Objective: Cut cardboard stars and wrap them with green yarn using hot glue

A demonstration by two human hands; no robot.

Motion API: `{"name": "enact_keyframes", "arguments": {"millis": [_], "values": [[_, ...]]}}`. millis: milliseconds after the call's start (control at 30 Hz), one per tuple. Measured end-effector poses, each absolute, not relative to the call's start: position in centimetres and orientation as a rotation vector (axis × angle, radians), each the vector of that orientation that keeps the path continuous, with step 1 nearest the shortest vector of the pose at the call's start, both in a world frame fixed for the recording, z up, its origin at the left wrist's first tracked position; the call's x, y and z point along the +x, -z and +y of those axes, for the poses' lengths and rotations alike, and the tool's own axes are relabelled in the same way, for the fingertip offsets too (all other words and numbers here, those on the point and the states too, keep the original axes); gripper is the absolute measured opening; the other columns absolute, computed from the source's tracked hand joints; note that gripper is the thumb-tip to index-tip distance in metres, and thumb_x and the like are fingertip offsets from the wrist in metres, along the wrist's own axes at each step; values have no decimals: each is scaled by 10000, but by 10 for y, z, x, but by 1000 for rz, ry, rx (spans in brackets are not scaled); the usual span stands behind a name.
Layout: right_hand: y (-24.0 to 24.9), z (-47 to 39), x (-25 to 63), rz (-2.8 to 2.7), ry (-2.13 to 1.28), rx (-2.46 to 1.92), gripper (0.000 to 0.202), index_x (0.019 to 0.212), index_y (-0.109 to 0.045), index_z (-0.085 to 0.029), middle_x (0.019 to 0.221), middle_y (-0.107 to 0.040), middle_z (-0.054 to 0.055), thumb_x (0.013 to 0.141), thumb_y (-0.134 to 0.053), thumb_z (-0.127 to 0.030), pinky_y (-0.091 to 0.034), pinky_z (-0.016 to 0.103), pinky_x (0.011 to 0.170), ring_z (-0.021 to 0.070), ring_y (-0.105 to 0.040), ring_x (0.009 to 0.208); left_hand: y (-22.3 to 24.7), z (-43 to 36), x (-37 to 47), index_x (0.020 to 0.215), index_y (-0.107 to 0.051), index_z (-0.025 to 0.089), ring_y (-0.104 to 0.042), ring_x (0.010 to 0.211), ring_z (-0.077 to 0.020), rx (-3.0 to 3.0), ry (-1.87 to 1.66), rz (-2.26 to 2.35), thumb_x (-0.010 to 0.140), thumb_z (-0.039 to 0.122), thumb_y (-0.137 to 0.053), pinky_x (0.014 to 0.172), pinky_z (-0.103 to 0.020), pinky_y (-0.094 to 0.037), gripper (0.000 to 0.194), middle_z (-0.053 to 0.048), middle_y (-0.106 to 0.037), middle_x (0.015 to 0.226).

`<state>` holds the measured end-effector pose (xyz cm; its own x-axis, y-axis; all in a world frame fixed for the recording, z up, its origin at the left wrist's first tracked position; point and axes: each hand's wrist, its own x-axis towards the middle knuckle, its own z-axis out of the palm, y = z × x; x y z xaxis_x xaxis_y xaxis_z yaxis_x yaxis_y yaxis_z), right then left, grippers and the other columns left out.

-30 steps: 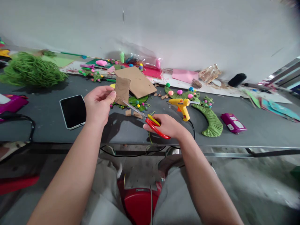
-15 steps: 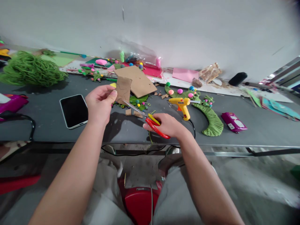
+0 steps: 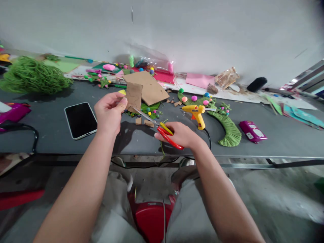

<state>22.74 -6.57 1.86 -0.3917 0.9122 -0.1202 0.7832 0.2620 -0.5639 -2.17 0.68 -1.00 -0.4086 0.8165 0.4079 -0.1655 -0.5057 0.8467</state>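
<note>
My left hand [image 3: 110,109] pinches a small brown cardboard piece [image 3: 134,95] by its left edge, above the grey table. In my right hand [image 3: 181,135] are scissors [image 3: 168,136] with red and yellow handles; their blades point up and left, with the tips at the lower edge of the cardboard. A larger cardboard sheet [image 3: 149,88] lies behind the small piece. Several cardboard scraps [image 3: 149,123] are on the table below. A yellow glue gun [image 3: 196,113] rests to the right of the scissors, beside a green yarn-wrapped crescent [image 3: 229,131].
A phone [image 3: 80,120] lies left of my left hand, and green yarn [image 3: 35,76] is heaped behind it. Purple packs sit at the far left and right [image 3: 252,131]. Pompoms, coloured paper [image 3: 199,80] and a plastic bag line the back near the wall.
My left hand and the cardboard piece have shifted slightly to the right. The scissors and my right hand look almost unchanged.
</note>
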Motion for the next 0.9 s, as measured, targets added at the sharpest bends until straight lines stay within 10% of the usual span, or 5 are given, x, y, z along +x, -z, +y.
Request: {"name": "enact_keyframes", "arguments": {"millis": [900], "values": [[-18,-71,221,-2281,-742,-1649,518,739,-544,-228,745,-631,-5,799,-619,-737,-270,281,621,146,-470,656,16,9,-23,790,-765,219,-520,567,-100,1187,-1958,1008,622,233,-909,514,-264,-397,221,-9,-672,721]]}}
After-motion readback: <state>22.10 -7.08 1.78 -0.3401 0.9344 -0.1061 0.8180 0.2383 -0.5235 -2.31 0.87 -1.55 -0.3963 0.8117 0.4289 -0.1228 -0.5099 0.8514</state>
